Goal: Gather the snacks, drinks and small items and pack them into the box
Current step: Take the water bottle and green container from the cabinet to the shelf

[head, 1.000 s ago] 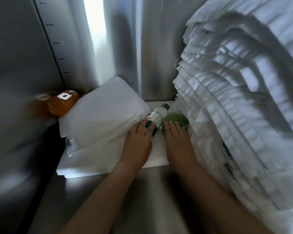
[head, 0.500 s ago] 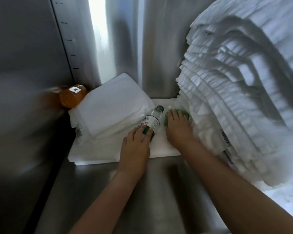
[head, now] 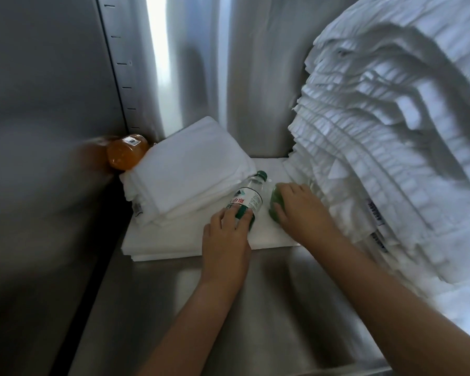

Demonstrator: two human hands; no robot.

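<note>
At the far left, an orange drink bottle (head: 125,154) is seen lying on its side in the corner, pressed between the steel wall (head: 38,104) and a stack of folded white towels (head: 190,169). The stack is set on flat white sheets (head: 168,240), which are laid on the steel shelf (head: 255,308). Just right of the stack, a water bottle (head: 251,192) with a green cap is laid on the sheets, its cap pointed far and its base near. The base end is gripped by the left hand (head: 225,242), whose fingers are curled over the label. Just beside the bottle, a green item (head: 275,206) is covered and held by the right hand (head: 301,210); what it is cannot be told. The two hands are kept close together but apart. At the right, a tall pile of white towels (head: 391,131) is leaned over the shelf, touching the right hand's far side.
</note>
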